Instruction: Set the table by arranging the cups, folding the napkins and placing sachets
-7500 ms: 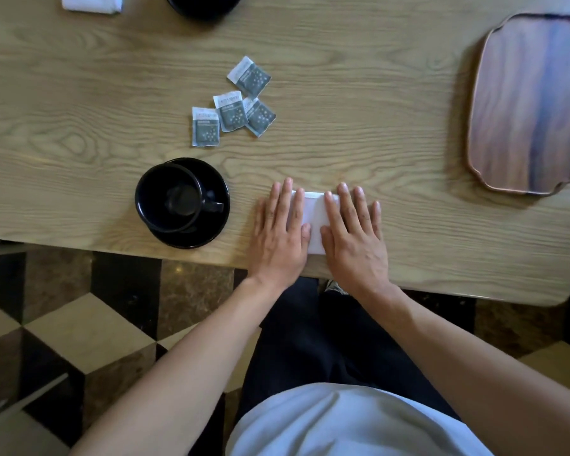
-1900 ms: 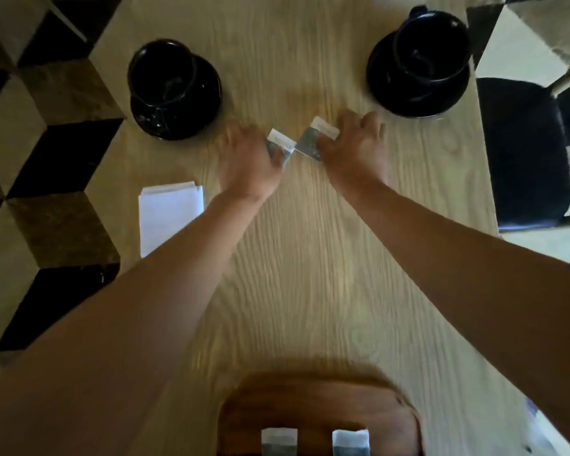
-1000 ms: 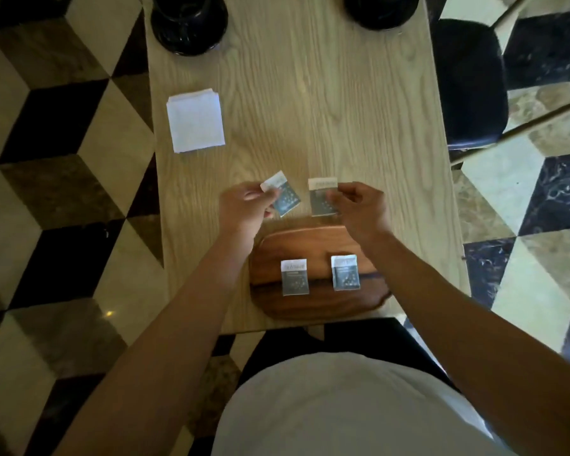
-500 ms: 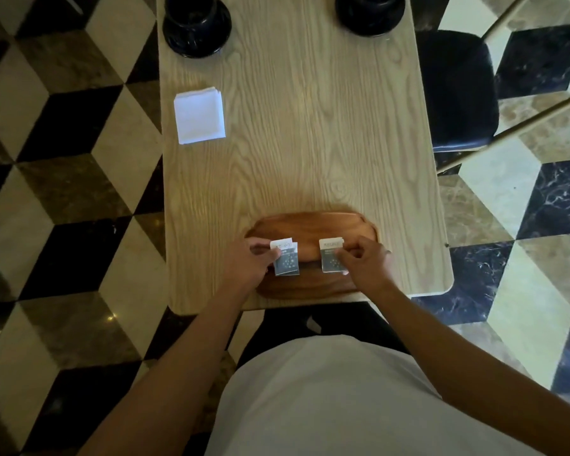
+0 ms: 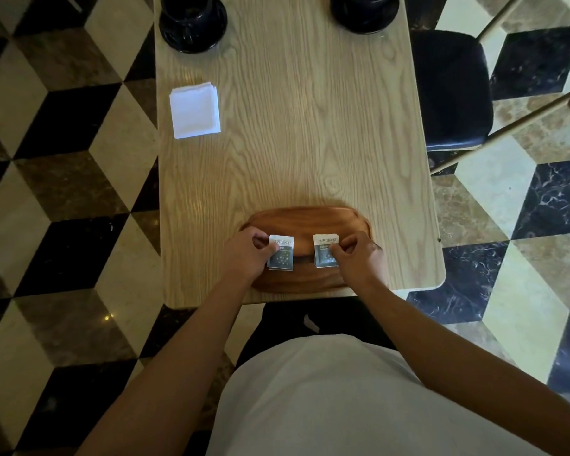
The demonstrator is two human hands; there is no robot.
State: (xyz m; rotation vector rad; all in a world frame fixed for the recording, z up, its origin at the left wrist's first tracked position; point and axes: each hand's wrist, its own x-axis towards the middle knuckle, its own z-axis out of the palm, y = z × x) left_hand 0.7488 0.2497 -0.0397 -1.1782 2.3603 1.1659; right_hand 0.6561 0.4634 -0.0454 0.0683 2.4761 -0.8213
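A brown wooden tray (image 5: 305, 218) lies at the near edge of the light wooden table (image 5: 310, 126). On it my left hand (image 5: 246, 256) pinches a grey-and-white sachet (image 5: 282, 255), which rests on top of another sachet. My right hand (image 5: 357, 256) pinches a second sachet (image 5: 324, 250), likewise stacked on one beneath. A folded white napkin (image 5: 195, 110) lies near the table's left edge. Two black cups on black saucers stand at the far end, one left (image 5: 193, 23) and one right (image 5: 364, 11), both partly cut off by the frame.
A black padded chair seat (image 5: 451, 90) with pale legs stands right of the table. The floor (image 5: 63, 192) around is chequered marble. My torso in a white top is close to the table's near edge.
Both hands carried a sachet each from the table's middle back to the tray and lowered them onto the two sachets lying there. Within the last half second the hands barely moved.
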